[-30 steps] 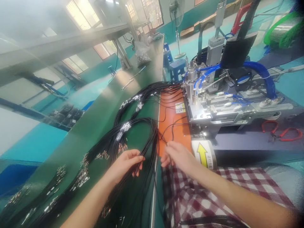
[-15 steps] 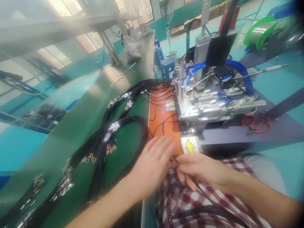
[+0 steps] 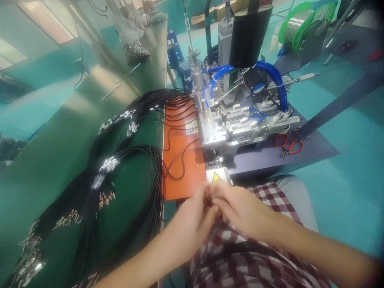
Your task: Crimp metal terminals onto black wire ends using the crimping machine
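My left hand (image 3: 195, 214) and my right hand (image 3: 240, 204) meet above my lap, fingertips pressed together. Both are closed. A black cable ran through the right fingers half a second ago; at this moment the fingers hide whatever lies between them. Dark cable (image 3: 243, 249) lies across the checked cloth on my lap. Just beyond the fingertips is a white label with a yellow mark (image 3: 216, 176), partly covered by them. Thin black leads loop over the orange board (image 3: 183, 188) ahead of the hands.
Thick bundles of black cables (image 3: 154, 172) with metal ends cover the green table (image 3: 60, 152) on the left. A metal machine (image 3: 237, 120) with blue tubes stands ahead. Red-handled pliers (image 3: 283, 151) lie to its right. Behind are a bag of small parts (image 3: 135, 52) and a green spool (image 3: 295, 26).
My hands have come together, and the cable length between them is now hidden. My left hand has turned, its fingers curling inward. The view has swung right and down.
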`<state>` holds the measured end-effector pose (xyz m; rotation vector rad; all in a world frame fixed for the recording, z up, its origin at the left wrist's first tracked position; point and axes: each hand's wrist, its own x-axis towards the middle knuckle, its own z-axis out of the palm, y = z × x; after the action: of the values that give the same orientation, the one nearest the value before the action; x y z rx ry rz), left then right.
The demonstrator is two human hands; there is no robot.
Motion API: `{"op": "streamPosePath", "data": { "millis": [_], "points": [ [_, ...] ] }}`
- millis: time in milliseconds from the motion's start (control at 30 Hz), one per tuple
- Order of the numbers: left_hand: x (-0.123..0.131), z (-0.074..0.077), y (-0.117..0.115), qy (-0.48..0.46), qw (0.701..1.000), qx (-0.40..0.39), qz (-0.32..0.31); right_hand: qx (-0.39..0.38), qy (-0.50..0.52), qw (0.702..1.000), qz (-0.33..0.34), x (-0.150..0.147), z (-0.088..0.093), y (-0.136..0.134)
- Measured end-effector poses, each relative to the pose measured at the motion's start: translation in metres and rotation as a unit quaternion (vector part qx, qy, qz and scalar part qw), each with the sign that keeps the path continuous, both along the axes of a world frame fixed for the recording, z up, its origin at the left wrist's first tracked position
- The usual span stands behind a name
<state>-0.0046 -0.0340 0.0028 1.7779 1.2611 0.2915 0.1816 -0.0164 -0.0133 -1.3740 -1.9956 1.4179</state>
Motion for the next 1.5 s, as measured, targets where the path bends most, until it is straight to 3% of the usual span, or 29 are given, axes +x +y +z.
{"op": "streamPosePath", "data": {
  "millis": [100, 200, 300, 467, 700, 833, 1033, 1300, 1433, 1500],
  "points": [
    [0.011, -0.011, 0.012, -0.142, 0.985, -0.060, 0.081, -0.030, 0.048, 0.997, -0.059, 0.008, -0.003, 0.009],
    [0.010, -0.019, 0.025, -0.171, 0.974, -0.091, 0.116, -0.077, 0.094, 0.984, -0.130, 0.026, -0.009, 0.012],
    [0.011, -0.021, 0.033, -0.192, 0.967, -0.114, 0.121, -0.074, 0.109, 0.974, -0.186, 0.029, -0.013, 0.013],
    [0.019, -0.020, 0.039, -0.205, 0.969, -0.102, 0.097, -0.035, 0.164, 0.963, -0.208, 0.010, -0.010, 0.018],
    [0.022, -0.013, 0.056, -0.259, 0.942, -0.170, 0.127, -0.022, 0.193, 0.951, -0.239, 0.014, -0.003, 0.029],
    [0.023, -0.016, 0.061, -0.229, 0.950, -0.143, 0.159, -0.022, 0.176, 0.945, -0.273, 0.017, -0.008, 0.030],
    [0.020, -0.026, 0.061, -0.213, 0.946, -0.137, 0.201, -0.039, 0.141, 0.954, -0.261, 0.012, -0.014, 0.027],
    [0.018, -0.029, 0.061, -0.227, 0.939, -0.175, 0.191, 0.071, 0.083, 0.967, -0.231, 0.002, -0.018, 0.028],
    [0.017, -0.030, 0.057, -0.233, 0.948, -0.122, 0.181, 0.128, 0.079, 0.967, -0.207, 0.002, -0.018, 0.027],
    [0.016, -0.029, 0.056, -0.220, 0.953, -0.101, 0.180, 0.116, 0.097, 0.961, -0.230, 0.004, -0.017, 0.029]
  ]
}}
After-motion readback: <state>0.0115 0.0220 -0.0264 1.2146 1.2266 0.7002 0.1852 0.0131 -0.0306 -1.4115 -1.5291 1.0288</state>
